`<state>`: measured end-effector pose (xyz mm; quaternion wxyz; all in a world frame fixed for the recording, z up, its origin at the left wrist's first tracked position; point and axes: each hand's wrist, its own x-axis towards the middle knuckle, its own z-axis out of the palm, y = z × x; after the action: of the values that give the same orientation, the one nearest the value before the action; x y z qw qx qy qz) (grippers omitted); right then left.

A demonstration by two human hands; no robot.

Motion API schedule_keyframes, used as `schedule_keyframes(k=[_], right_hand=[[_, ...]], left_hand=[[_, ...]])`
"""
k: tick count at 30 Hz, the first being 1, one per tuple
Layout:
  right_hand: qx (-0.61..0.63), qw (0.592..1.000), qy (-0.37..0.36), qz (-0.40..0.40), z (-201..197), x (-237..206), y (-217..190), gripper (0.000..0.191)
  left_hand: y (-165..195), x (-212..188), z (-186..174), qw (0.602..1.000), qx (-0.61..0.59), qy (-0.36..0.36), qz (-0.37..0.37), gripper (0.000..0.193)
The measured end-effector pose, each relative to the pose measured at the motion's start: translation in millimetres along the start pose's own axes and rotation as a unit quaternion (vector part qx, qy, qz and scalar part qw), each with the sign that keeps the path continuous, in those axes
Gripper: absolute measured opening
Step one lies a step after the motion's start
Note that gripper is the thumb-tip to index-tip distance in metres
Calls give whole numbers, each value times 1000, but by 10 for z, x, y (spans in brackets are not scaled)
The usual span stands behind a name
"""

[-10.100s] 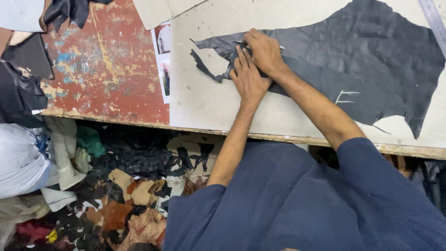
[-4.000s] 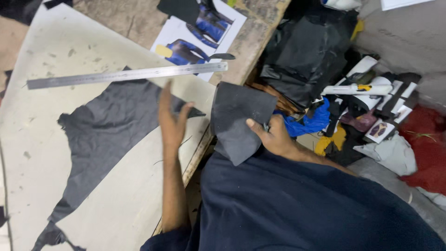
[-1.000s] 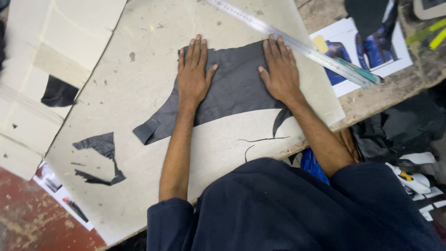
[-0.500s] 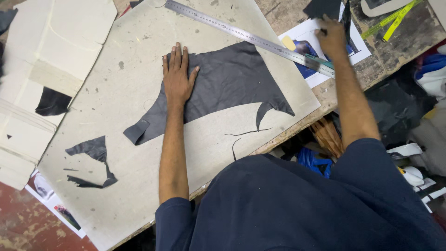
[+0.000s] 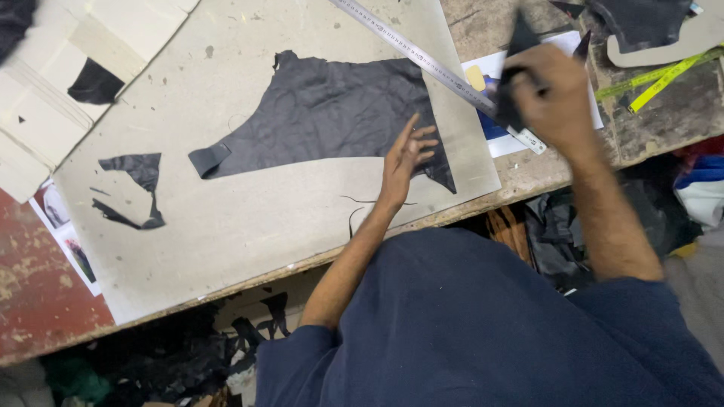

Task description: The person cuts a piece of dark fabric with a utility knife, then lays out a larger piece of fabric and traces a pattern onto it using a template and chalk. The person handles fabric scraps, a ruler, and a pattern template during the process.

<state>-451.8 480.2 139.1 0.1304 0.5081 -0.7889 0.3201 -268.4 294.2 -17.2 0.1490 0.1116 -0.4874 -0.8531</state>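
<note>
A large piece of black leather [image 5: 332, 113] lies flat on a pale cutting board [image 5: 249, 218]. My left hand [image 5: 407, 154] hovers with spread fingers over the leather's lower right part. My right hand [image 5: 554, 94] is raised at the board's right edge, closed around a small dark piece [image 5: 516, 56] that is blurred. A long metal ruler [image 5: 437, 68] lies diagonally along the board's upper right, partly under my right hand.
Small black leather offcuts [image 5: 132, 185] lie at the board's left. A yellow measuring tape [image 5: 664, 75] and a pale template [image 5: 679, 41] sit at the top right. Printed paper [image 5: 483, 102] lies under the ruler. Scraps fill the floor below the table edge.
My left hand slid from the leather's left side to its lower right and lifted. My right hand picked up a dark piece near the ruler and raised it.
</note>
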Motion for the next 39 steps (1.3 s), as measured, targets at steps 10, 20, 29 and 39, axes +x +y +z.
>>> schedule_keyframes(k=[10, 20, 29, 39], right_hand=[[80, 970, -208, 97, 654, -651, 195, 35], [-44, 968, -212, 126, 566, -531, 1573, 44], [107, 929, -237, 263, -1, -1080, 1591, 19], [107, 923, -227, 294, 125, -1363, 1712, 29]], left_hand=[[-204, 320, -250, 936, 217, 276, 17, 38], [-144, 707, 199, 643, 727, 180, 157, 49], [-304, 518, 288, 631, 762, 59, 130, 60], [-154, 414, 403, 628, 768, -5, 126, 67]])
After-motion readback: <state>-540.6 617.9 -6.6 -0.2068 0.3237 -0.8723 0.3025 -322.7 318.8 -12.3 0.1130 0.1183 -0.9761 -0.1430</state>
